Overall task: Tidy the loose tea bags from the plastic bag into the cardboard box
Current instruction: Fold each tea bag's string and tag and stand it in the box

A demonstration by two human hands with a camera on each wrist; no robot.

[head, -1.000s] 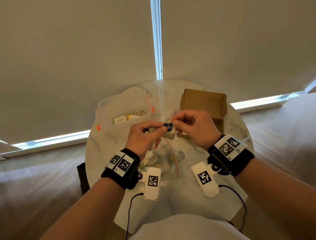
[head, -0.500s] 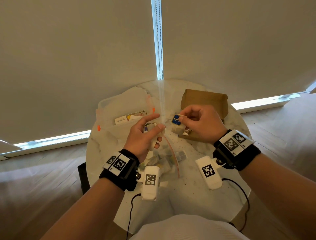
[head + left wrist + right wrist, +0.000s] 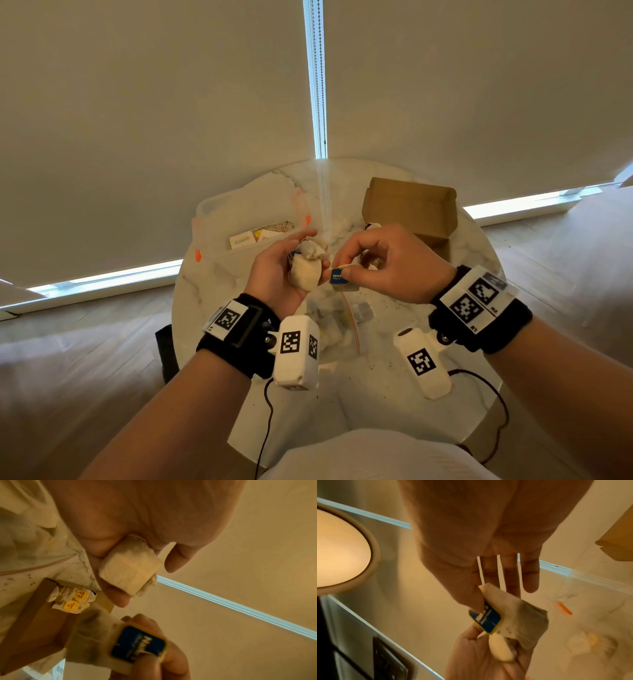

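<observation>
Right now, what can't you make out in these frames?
- Cardboard box contents: head view, right hand covers the opening; left wrist view shows only two yellow-tagged bags.
- Blue tag wording: blurred in every view; partly under the thumb.
- Tea bag count in left hand: fingers hide them.
- Plastic bag contents: wrist cameras block them.
</observation>
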